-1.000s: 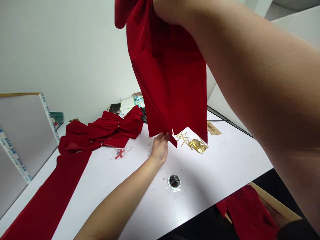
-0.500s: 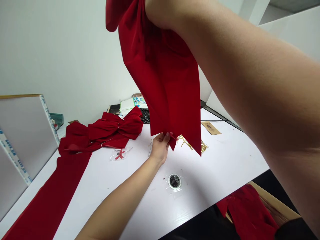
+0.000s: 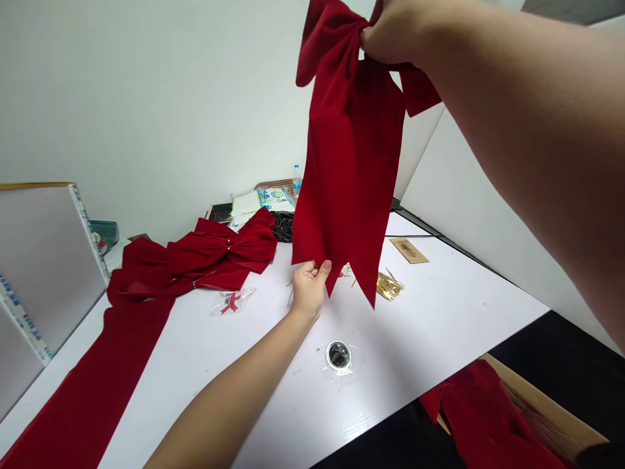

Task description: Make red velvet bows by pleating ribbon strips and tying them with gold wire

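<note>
Raised bow (image 3: 351, 169) shifted rightward, knot now visible, 2 hands gripping it: right (image 3: 390, 32) at knot, left (image 3: 310, 286) at tail

A red velvet bow (image 3: 351, 169) hangs upright in the air above the white table, gathered at its knot near the top, loops flaring out to both sides. Its two long tails drop straight down (each ending in a notched, pointed cut), overlapping, their tips just above the tabletop.

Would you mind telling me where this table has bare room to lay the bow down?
Free: the white table right of the gold twist ties, and the near strip before the tape roll. Crowded: the back left, with finished bows.
</note>
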The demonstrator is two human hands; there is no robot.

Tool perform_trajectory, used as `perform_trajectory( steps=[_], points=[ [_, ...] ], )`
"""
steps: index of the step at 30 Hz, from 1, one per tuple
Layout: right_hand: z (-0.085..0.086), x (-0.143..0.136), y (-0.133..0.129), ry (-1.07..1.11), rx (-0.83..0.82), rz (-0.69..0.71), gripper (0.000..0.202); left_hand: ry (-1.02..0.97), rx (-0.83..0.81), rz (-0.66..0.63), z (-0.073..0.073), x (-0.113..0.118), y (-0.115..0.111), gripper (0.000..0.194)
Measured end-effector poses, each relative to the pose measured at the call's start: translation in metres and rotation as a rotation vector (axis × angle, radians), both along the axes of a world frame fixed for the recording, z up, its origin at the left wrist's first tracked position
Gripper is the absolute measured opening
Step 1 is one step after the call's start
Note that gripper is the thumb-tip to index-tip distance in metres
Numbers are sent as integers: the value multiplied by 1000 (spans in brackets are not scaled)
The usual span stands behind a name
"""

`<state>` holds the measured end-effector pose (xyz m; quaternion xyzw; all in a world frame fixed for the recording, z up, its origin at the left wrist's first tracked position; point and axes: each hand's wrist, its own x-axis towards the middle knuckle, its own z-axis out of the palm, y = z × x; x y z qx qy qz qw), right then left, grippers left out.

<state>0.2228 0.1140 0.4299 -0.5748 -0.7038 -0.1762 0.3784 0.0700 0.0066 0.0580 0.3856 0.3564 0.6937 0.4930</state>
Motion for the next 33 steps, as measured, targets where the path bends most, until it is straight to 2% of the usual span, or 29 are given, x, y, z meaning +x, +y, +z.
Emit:
perform_trajectory(
  steps=[3, 6, 10, 14, 21, 27, 33],
  points=[
    [-2, 17, 11, -29, 30, -129, 37, 30, 10, -38, 1, 1, -4, 62],
    [-7, 31, 20, 78, 27, -167, 39, 39, 19, -45, 0, 3, -7, 63],
    [-15, 37, 29, 116, 36, -154, 37, 41, 10, -69, -2, 4, -9, 59],
    [-14, 33, 28, 122, 51, -105, 34, 34, -2, -129, 1, 2, -10, 54],
    [-9, 17, 6, 145, 62, -16, 25, 8, -16, -278, 9, -3, -7, 56],
    [-9, 8, -1, 112, 6, 18, 19, -52, -13, -261, 5, -5, -6, 50],
    [-8, 3, -1, 90, 23, 43, 31, -163, -32, -408, 5, -8, -7, 45]
  ],
)
